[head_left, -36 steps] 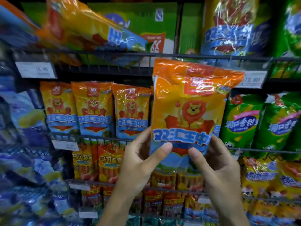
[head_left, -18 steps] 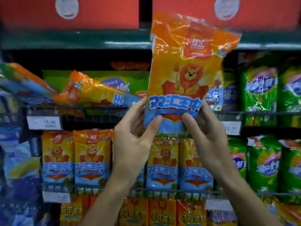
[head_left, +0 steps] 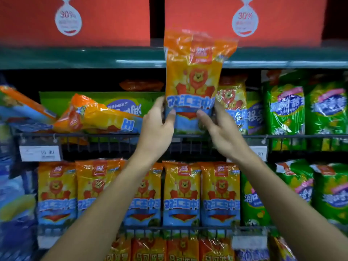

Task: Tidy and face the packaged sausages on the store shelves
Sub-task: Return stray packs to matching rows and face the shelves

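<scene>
An orange and blue sausage pack with a lion (head_left: 194,78) stands upright at the upper wire shelf (head_left: 113,135), its lower edge just behind the shelf's front rail. My left hand (head_left: 156,127) grips its lower left side and my right hand (head_left: 220,127) grips its lower right side. Left of it, another pack of the same kind (head_left: 98,115) lies toppled on its side. An upright lion pack (head_left: 232,102) stands just right of the held one. One shelf down, a row of the same packs (head_left: 180,194) stands facing front.
Green sausage packs (head_left: 286,110) fill the right of both shelves. A flat green pack (head_left: 113,102) stands behind the toppled one. Price tags (head_left: 40,153) hang on the rails. Red boxes (head_left: 75,19) sit above the dark green top shelf edge (head_left: 75,57).
Both hands have lifted the lion pack from the middle shelf level up to the upper shelf, and the camera view has tilted upward with it.
</scene>
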Demonstrator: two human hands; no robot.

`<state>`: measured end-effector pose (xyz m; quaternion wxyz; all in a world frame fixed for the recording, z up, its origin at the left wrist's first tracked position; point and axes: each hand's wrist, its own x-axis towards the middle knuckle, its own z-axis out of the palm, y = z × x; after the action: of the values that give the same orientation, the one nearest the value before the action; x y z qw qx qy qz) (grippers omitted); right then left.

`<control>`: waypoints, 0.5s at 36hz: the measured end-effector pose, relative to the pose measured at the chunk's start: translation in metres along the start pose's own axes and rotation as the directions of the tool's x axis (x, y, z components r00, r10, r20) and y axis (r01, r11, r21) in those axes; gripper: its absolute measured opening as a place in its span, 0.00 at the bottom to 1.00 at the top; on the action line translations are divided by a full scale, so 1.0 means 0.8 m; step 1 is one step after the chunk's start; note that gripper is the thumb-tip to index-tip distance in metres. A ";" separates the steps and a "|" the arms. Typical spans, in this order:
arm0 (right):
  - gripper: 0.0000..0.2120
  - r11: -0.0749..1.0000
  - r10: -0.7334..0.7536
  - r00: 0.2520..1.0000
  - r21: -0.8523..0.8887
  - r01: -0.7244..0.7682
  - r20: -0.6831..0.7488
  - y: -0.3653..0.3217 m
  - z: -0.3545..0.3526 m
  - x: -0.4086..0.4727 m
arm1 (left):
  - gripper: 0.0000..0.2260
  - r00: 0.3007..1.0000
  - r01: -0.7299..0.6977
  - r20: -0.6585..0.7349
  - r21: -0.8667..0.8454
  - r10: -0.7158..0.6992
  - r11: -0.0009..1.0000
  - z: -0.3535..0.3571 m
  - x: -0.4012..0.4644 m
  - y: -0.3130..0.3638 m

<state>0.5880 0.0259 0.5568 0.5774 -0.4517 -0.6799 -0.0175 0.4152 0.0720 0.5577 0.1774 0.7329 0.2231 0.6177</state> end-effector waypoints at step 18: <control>0.32 0.850 -0.455 0.860 -0.402 0.342 -0.230 0.023 0.022 -0.015 | 0.32 0.957 -0.240 -0.093 0.279 0.275 0.930 0.005 -0.015 -0.023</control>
<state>0.5849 0.0392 0.5324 0.5732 -0.3847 -0.6438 -0.3301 0.4154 0.0809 0.5369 -0.0196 0.7310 0.2163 0.6469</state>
